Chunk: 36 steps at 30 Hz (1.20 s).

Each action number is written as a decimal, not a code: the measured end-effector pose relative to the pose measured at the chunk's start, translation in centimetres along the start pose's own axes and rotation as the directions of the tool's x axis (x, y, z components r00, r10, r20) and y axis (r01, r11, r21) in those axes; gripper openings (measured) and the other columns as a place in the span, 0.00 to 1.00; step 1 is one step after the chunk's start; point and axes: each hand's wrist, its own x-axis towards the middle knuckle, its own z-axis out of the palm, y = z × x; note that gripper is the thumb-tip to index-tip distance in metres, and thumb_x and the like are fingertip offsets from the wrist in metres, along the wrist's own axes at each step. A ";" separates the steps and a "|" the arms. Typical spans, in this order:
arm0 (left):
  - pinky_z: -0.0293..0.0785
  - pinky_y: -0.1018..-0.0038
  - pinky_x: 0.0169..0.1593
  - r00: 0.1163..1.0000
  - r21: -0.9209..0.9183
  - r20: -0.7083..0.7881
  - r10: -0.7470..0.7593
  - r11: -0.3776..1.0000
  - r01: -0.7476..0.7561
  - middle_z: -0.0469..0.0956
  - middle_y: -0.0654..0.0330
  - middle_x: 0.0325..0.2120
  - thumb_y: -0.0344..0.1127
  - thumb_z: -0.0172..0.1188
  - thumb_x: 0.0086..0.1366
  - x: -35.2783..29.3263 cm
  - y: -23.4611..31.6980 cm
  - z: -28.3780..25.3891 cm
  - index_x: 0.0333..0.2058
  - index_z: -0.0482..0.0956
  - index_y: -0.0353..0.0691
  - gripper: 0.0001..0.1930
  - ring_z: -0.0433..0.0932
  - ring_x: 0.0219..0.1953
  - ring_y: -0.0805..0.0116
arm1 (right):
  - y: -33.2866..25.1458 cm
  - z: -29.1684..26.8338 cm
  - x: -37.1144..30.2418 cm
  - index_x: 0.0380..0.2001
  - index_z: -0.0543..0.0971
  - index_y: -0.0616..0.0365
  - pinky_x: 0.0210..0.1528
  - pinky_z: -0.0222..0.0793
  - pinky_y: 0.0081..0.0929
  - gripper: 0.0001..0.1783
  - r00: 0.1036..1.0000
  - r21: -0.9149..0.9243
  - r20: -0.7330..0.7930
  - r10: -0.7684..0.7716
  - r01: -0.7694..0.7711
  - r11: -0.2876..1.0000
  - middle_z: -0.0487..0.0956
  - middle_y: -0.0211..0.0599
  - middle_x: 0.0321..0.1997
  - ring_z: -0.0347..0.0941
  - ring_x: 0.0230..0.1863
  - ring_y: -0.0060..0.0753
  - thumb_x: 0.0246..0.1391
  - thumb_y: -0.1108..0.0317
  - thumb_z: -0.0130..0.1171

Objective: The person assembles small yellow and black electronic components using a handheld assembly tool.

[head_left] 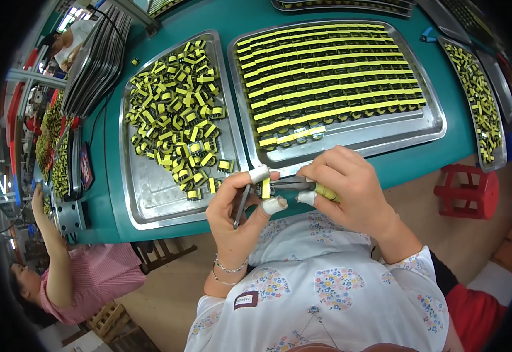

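My left hand (pixel 232 214) pinches a small yellow-taped transformer (pixel 266 188) between thumb and forefinger, both wrapped in white tape. A thin grey metal strip or tool (pixel 242 206) also sits in that hand, slanting down past the palm; its kind is unclear. In my right hand (pixel 352 188) is a pair of pliers (pixel 291 184) with a yellow-green handle, its jaws pointing left at the transformer. White tape wraps the right thumb too. Both hands are close together at the table's front edge. Whether the jaws touch the transformer cannot be made out.
A metal tray (pixel 150 218) of loose, jumbled transformers lies left. Beside it, another tray (pixel 385 138) holds transformers in neat rows. A narrow tray (pixel 498 157) with more stands far right, near a red stool (pixel 470 192). Stacked trays (pixel 94 64) and a co-worker (pixel 92 276) are at left.
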 end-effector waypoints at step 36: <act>0.71 0.74 0.36 0.996 -0.707 -0.034 -0.083 0.707 0.034 0.70 0.56 0.39 0.54 0.49 0.67 1.0 -0.4 -0.5 0.47 0.65 0.36 0.24 0.69 0.35 0.73 | -1.5 2.5 -0.4 0.47 0.69 0.64 0.35 0.68 0.19 0.19 0.827 0.850 0.465 0.316 -0.517 0.104 0.75 0.36 0.38 0.72 0.35 0.20 0.56 0.65 0.59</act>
